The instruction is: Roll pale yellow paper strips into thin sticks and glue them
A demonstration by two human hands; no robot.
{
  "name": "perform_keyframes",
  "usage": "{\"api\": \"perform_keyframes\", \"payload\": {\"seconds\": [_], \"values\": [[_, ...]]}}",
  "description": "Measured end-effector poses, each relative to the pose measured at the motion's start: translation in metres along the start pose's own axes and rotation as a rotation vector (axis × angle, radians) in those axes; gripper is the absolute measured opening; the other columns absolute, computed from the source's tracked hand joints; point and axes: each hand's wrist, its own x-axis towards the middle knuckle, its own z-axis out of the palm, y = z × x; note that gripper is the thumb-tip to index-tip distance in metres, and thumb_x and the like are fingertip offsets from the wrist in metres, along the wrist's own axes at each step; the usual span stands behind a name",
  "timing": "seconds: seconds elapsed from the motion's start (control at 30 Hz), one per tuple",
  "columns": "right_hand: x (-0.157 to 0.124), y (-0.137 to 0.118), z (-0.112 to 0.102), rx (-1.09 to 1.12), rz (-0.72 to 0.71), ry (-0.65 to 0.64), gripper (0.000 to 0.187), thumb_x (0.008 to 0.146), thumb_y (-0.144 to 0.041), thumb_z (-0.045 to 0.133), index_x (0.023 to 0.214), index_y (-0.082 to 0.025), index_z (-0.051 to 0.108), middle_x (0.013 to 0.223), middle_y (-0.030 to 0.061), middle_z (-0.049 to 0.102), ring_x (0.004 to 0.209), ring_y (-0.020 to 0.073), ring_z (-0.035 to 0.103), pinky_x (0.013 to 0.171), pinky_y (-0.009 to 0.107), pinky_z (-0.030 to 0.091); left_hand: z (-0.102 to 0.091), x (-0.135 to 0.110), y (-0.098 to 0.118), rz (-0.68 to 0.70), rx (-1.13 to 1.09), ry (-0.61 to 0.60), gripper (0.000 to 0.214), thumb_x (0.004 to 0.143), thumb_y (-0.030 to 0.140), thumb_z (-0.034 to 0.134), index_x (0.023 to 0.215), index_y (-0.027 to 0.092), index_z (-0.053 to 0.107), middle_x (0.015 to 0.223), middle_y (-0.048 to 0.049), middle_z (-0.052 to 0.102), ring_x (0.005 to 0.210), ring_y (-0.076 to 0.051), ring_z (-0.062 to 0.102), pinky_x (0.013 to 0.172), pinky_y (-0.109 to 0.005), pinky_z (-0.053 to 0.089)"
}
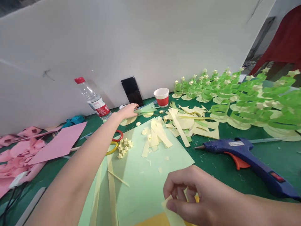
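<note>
My left hand [129,111] reaches across to the back of the table, in front of a black phone [133,91] leaning on the wall. Its fingertips are at the near end of a bundle of light green paper strips [147,109]; they are mostly hidden, so I cannot tell whether they grip anything. Low in front, my right hand [188,194] pinches a pale yellow paper strip [172,215] between thumb and fingers. Between the hands, a pile of cut cream strips [156,133] lies on a pale green sheet [141,179], beside a cluster of small folded paper stars [124,147].
A blue glue gun [237,149] lies at right, before rows of green paper spirals topped with stars [223,88]. Paper scraps [188,121] and a paper cup [161,97] sit behind. A water bottle [95,100], scissors [113,148] and pink paper [61,142] are at left.
</note>
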Motion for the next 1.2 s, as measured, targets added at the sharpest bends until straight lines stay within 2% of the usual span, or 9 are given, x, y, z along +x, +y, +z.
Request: {"api": "perform_keyframes", "payload": {"seconds": [0.17,0.3,0.53,0.73,0.87,1.0,1.2], "values": [[-0.001,-0.002,-0.003,0.024,-0.032,0.008,0.004,0.074,-0.014,0.059,0.073,-0.017,0.056,0.061,-0.0047,0.041,0.053,0.0055,0.038,0.051,0.015,0.033,0.001,0.003,0.003,-0.041,-0.011,0.065,0.03,0.091,0.03,0.055,0.117,0.016,0.055,0.118,-0.0091,0.058,0.098,-0.022,0.061,0.083,-0.042,0.053],[0.001,0.0,-0.004,0.028,-0.06,0.022,0.004,0.074,-0.014,0.058,0.074,-0.017,0.056,0.059,-0.0054,0.039,0.051,0.0051,0.036,0.049,0.015,0.032,-0.002,0.001,0.009,0.006,-0.025,0.121,0.03,0.091,0.03,0.056,0.118,0.016,0.055,0.119,-0.0094,0.057,0.1,-0.023,0.06,0.083,-0.043,0.052],[0.001,0.003,-0.003,0.04,-0.038,-0.001,0.004,0.073,-0.014,0.058,0.073,-0.017,0.056,0.058,-0.0054,0.04,0.051,0.0049,0.037,0.049,0.014,0.032,-0.004,0.0,0.021,0.154,-0.064,-0.003,0.027,0.091,0.03,0.055,0.114,0.017,0.057,0.117,-0.0081,0.059,0.098,-0.022,0.061,0.082,-0.04,0.053],[0.003,0.006,0.0,0.029,-0.043,0.015,0.003,0.072,-0.015,0.059,0.073,-0.017,0.057,0.058,-0.0054,0.04,0.051,0.0049,0.036,0.048,0.015,0.03,0.0,-0.004,0.032,0.235,-0.062,-0.045,0.028,0.091,0.03,0.055,0.115,0.016,0.057,0.117,-0.0085,0.059,0.098,-0.022,0.061,0.082,-0.041,0.053],[0.002,0.008,0.001,0.031,-0.071,0.044,0.003,0.072,-0.019,0.062,0.075,-0.017,0.061,0.057,-0.0049,0.042,0.051,0.0058,0.037,0.048,0.015,0.032,0.0,-0.005,0.033,0.227,-0.04,-0.022,0.029,0.091,0.031,0.055,0.115,0.016,0.056,0.117,-0.0085,0.059,0.098,-0.023,0.061,0.082,-0.042,0.053],[0.002,0.009,-0.002,0.031,-0.112,0.048,0.014,0.071,-0.03,0.07,0.079,-0.019,0.065,0.057,-0.0035,0.048,0.057,0.0083,0.044,0.054,0.016,0.037,0.001,-0.003,0.028,0.207,-0.017,0.007,0.028,0.091,0.03,0.055,0.115,0.017,0.056,0.117,-0.0086,0.059,0.098,-0.022,0.061,0.082,-0.042,0.053],[0.003,0.007,-0.006,0.013,-0.133,0.05,0.019,0.073,-0.034,0.071,0.084,-0.02,0.067,0.059,-0.0027,0.051,0.06,0.0093,0.048,0.056,0.017,0.039,0.002,-0.004,0.025,0.171,-0.001,0.042,0.028,0.091,0.03,0.055,0.116,0.016,0.056,0.117,-0.0085,0.059,0.098,-0.022,0.061,0.082,-0.042,0.053]]}}
